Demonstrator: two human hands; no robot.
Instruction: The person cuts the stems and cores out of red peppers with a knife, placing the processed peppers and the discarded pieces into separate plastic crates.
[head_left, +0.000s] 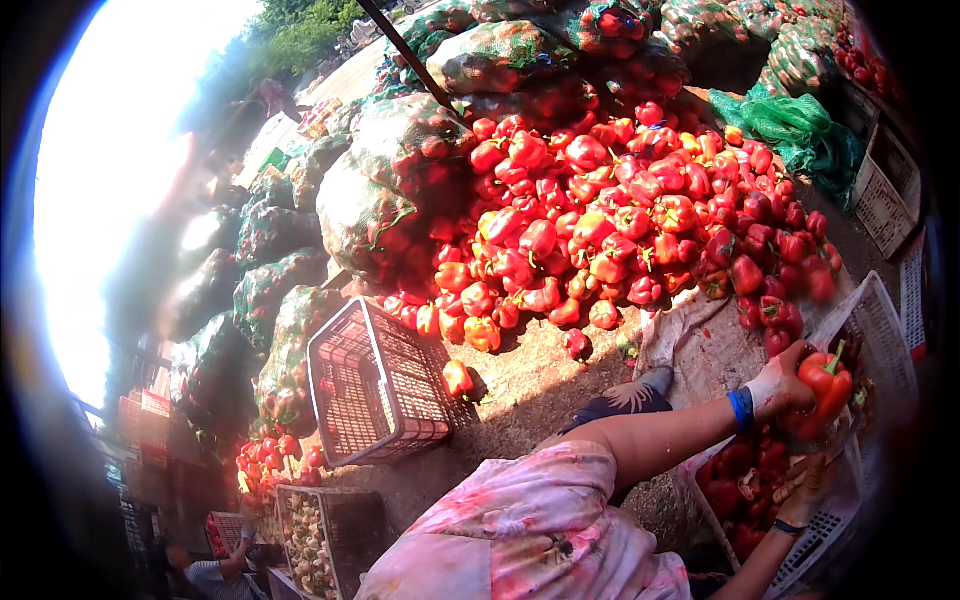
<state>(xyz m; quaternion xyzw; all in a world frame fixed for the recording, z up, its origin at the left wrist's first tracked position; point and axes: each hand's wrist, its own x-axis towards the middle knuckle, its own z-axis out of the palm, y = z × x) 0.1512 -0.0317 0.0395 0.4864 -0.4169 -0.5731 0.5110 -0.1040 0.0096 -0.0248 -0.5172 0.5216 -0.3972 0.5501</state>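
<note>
My left hand, with a blue band at the wrist, is closed around a red bell pepper whose green stem points up. Below it, my right hand, dark band at the wrist, has its fingers drawn together. What they hold, if anything, is too small to make out. Both hands are above a white plastic crate at the lower right. Red bell peppers lie inside that crate, partly hidden by my hands and arms.
Ahead spreads a large heap of red peppers, with filled mesh sacks behind and left. A pale crate stands left of my arm. Another holds pepper cores. Green netting lies far right. At lower left, a person is partly visible.
</note>
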